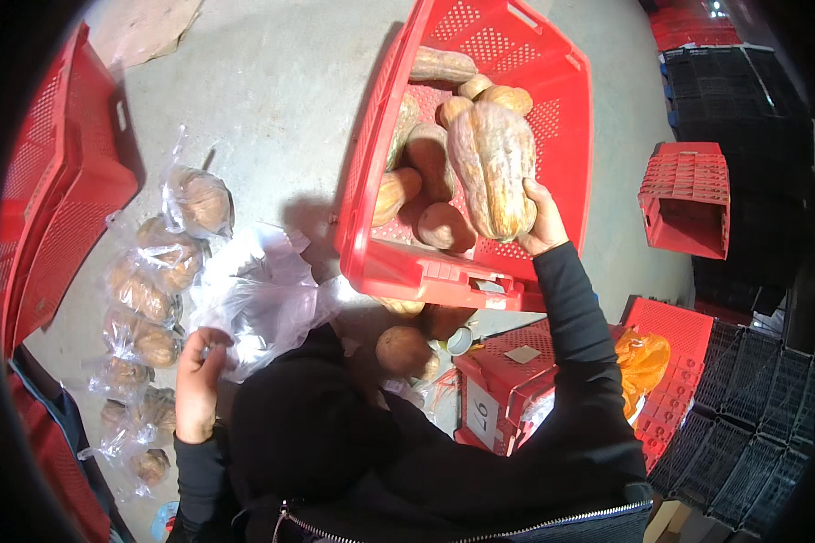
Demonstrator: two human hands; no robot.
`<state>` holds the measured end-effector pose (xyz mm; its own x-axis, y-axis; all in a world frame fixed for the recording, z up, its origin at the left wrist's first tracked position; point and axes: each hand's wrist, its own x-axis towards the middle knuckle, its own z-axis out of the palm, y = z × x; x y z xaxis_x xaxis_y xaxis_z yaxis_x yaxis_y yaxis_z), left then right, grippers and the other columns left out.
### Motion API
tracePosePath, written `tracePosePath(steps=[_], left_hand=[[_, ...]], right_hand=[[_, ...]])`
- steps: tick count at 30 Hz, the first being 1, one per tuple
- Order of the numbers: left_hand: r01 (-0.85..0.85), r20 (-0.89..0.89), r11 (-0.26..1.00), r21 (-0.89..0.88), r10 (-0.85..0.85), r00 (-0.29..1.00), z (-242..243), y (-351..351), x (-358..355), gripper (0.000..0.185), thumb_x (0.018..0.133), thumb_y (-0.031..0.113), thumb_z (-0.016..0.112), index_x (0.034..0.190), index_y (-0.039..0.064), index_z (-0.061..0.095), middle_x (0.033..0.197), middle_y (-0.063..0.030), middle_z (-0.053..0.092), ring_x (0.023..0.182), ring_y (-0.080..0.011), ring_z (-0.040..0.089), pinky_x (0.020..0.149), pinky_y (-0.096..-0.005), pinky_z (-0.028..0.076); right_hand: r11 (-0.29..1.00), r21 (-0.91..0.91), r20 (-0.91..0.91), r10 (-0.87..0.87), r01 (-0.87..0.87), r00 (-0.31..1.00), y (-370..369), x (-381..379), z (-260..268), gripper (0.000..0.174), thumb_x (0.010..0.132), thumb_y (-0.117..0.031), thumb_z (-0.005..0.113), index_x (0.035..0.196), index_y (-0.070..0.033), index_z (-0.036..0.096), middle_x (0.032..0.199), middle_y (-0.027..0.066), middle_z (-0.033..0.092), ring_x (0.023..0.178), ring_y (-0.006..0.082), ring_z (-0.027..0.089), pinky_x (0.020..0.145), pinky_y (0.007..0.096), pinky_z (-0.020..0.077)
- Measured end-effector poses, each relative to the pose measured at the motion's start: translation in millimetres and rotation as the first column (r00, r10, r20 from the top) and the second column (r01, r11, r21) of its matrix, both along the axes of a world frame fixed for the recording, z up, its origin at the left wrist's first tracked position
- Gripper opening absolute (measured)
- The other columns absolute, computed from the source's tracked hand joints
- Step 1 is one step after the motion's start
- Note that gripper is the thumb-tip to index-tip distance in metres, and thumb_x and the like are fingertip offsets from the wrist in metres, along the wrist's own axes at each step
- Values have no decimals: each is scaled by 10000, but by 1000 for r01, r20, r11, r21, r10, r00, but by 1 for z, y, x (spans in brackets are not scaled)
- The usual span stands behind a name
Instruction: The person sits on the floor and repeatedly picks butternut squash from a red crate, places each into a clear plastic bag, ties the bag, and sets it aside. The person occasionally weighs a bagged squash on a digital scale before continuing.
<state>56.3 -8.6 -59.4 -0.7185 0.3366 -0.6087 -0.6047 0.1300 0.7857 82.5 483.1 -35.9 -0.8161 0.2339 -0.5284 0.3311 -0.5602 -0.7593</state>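
My right hand (pixel 543 216) grips the lower end of a large ribbed pumpkin (pixel 492 170), mottled orange and grey-green, over a red plastic crate (pixel 577 142). Several smaller squashes lie in the crate, among them a brown one (pixel 441 225) and a long one (pixel 445 66). On the left, my left hand (pixel 207 366) is closed on the edge of a bunch of clear plastic bags (pixel 258 292). Farther left, pumpkins in clear plastic bags (pixel 200 200) lie in a line on the concrete floor. A loose round pumpkin (pixel 403 351) sits below the crate, near my body.
Stacked red crates (pixel 81 183) stand at the left edge. To the right are a red crate with a number card (pixel 482 414), an orange bag (pixel 642 363), a small red crate stack (pixel 686 197) and black crates (pixel 733 88). A roll of tape (pixel 459 341) lies near the loose pumpkins.
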Motion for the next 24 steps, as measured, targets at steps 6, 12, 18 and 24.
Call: tracePosePath(steps=[6,12,18,24], left_hand=[[-33,-102,986,165,51,994,19,23,-6,270,847,62,498,1105,-6,542,1004,-56,558,770,-107,517,697,-235,430],[-100,-210,924,370,188,959,71,18,-3,652,776,128,637,1345,56,327,1241,-89,431,969,-172,502,781,-270,441],[-277,14,443,852,511,860,67,35,-30,809,721,240,726,1354,38,264,1322,-112,383,1199,-236,416,1007,-376,351],[-245,143,163,956,471,871,14,16,-30,1011,611,560,749,1356,67,277,1324,-86,402,1227,-249,389,1034,-411,326]], right_hand=[[917,-289,-413,138,-273,900,-126,-15,44,853,649,-364,740,1335,-33,356,1283,180,471,1132,339,492,946,492,419],[969,7,-442,224,-247,868,-260,-45,65,886,577,-241,767,1320,-12,341,1200,167,509,1087,295,520,928,383,431],[68,982,-172,704,175,689,-319,-52,84,907,589,-173,782,1330,37,304,1225,191,491,1134,255,496,945,355,405],[816,245,-283,577,-524,766,-313,-66,98,808,742,-71,687,1389,-15,206,1297,165,406,1202,249,414,972,358,368]])
